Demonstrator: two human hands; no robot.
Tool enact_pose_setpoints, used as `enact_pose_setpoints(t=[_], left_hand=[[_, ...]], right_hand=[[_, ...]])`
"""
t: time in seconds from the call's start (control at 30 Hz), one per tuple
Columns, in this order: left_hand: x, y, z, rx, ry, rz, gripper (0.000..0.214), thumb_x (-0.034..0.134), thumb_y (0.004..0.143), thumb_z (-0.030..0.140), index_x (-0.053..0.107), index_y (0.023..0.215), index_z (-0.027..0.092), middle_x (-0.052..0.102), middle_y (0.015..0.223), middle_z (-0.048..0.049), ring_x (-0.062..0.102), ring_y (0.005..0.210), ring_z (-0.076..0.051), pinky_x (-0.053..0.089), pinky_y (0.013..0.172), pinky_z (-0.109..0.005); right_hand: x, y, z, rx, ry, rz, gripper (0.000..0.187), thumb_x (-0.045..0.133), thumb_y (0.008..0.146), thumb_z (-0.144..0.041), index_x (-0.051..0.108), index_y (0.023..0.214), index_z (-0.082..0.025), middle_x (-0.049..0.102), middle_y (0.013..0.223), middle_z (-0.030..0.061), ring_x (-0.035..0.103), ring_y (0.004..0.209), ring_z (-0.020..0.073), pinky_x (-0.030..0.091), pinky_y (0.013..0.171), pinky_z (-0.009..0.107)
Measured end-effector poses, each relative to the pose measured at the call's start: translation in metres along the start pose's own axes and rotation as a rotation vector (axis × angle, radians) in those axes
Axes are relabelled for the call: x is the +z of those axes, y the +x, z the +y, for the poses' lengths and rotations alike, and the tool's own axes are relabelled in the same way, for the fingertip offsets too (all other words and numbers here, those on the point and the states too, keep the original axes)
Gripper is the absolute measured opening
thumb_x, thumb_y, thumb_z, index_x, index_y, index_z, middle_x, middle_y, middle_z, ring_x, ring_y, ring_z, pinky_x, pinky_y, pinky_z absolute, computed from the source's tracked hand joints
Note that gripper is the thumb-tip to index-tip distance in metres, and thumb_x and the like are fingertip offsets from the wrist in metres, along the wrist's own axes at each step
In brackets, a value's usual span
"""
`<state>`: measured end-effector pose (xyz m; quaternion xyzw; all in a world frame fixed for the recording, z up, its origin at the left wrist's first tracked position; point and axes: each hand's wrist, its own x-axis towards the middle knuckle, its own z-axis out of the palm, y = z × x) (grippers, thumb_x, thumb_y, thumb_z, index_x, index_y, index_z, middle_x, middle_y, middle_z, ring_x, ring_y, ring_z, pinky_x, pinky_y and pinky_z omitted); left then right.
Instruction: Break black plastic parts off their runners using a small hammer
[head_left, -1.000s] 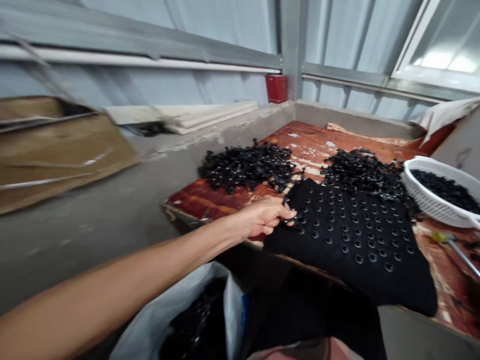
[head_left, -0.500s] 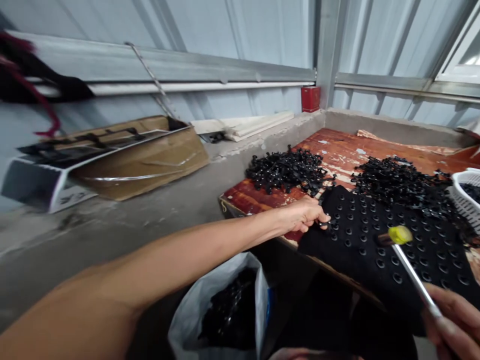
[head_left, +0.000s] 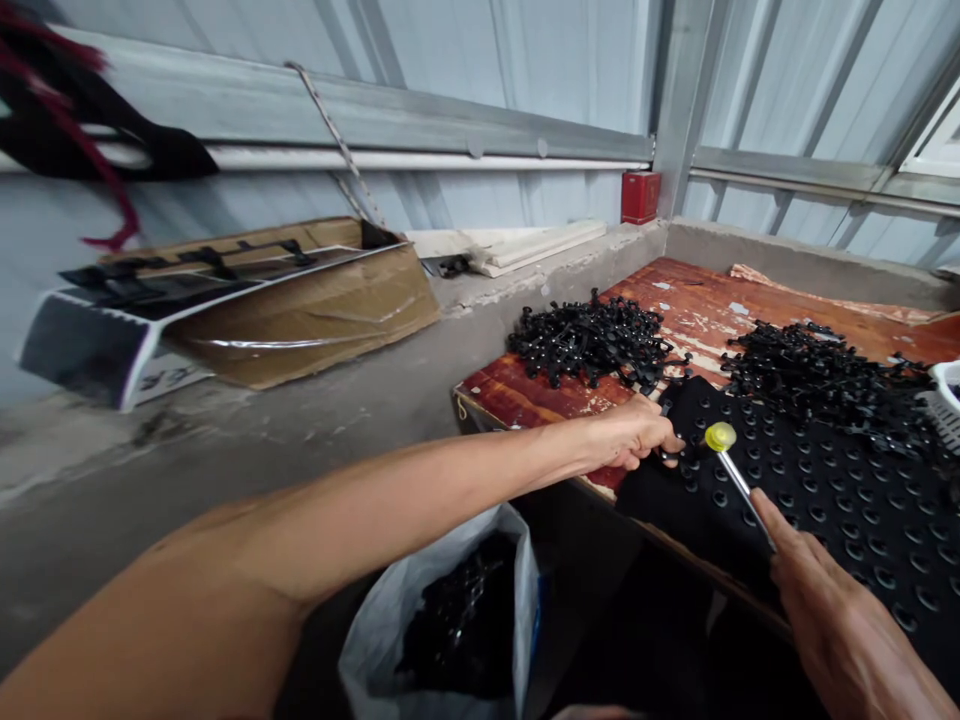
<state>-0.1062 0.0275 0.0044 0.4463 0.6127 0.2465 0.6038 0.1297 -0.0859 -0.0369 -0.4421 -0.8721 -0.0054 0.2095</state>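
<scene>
My left hand is closed at the left edge of a black board studded with rows of round black pieces. Its fingertips pinch a small black part, mostly hidden by the fingers. My right hand grips the metal handle of a small mallet with a yellow head. The mallet head hangs just right of my left fingertips, over the board. Beyond the board lie two heaps of small black plastic parts, a left heap and a right heap.
The board rests on a worn red-brown tabletop. Below its front edge stands a white sack holding black parts. A white basket is at the far right. Along the wall ledge are a cardboard box and a red tin.
The mallet and my right hand have moved left and forward, bringing the yellow head close to my left fingers. My left hand stays at the board's left edge. The view has shifted slightly.
</scene>
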Motion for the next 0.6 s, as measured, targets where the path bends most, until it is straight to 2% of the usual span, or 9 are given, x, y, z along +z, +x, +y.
enact_pose_setpoints(t=[0.1,0.17,0.3,0.43,0.53,0.6], left_hand=[[0.0,-0.002,0.002,0.009,0.046,-0.028,0.021,0.072,0.062,0.01,0.051,0.061,0.016,0.055,0.05,0.0038,0.021,0.036,-0.002,0.012,0.038,-0.018],[-0.001,-0.004,0.004,0.005,0.041,-0.075,0.019,0.067,0.065,0.008,0.049,0.063,0.016,0.057,0.052,0.0031,0.02,0.036,-0.002,0.013,0.037,-0.017],[-0.005,-0.011,0.003,-0.017,-0.058,-0.2,0.015,0.061,0.071,0.009,0.049,0.067,0.015,0.057,0.055,0.0029,0.022,0.036,-0.001,0.013,0.036,-0.014],[-0.006,-0.012,0.002,-0.012,-0.102,-0.215,0.017,0.062,0.07,0.005,0.048,0.069,0.015,0.058,0.056,0.0032,0.023,0.036,0.0,0.012,0.035,-0.013],[-0.004,-0.013,0.003,-0.012,-0.086,-0.189,0.019,0.061,0.072,0.004,0.047,0.067,0.015,0.056,0.055,0.0032,0.023,0.035,0.0,0.012,0.035,-0.014],[-0.003,-0.015,0.004,-0.025,-0.063,-0.173,0.02,0.059,0.074,0.004,0.045,0.064,0.015,0.056,0.053,0.0031,0.023,0.035,0.0,0.013,0.035,-0.014]], right_hand=[[0.001,0.003,0.0,-0.05,-0.038,0.014,0.085,0.029,0.085,0.0,-0.011,0.156,-0.026,0.072,0.103,0.0074,0.073,0.081,0.0221,0.063,0.058,0.027],[0.0,0.004,0.0,-0.094,-0.058,0.03,0.087,0.029,0.085,0.001,-0.01,0.157,-0.028,0.07,0.115,0.0093,0.071,0.094,0.0244,0.064,0.069,0.032],[0.001,0.001,0.003,-0.168,-0.104,0.059,0.091,0.029,0.082,0.004,-0.013,0.155,-0.03,0.057,0.137,0.0099,0.064,0.111,0.031,0.061,0.085,0.045],[0.0,-0.002,0.005,-0.194,-0.02,0.013,0.086,0.019,0.084,0.007,-0.015,0.155,-0.028,0.052,0.143,0.0106,0.05,0.128,0.03,0.054,0.098,0.048],[-0.003,-0.003,0.004,-0.175,0.013,0.033,0.076,0.025,0.093,0.0,-0.007,0.157,-0.026,0.047,0.146,0.0155,0.049,0.13,0.0319,0.054,0.096,0.05],[-0.004,-0.003,0.002,-0.137,0.001,0.088,0.073,0.041,0.098,-0.01,0.001,0.157,-0.025,0.043,0.147,0.0199,0.055,0.123,0.0337,0.057,0.089,0.052]])
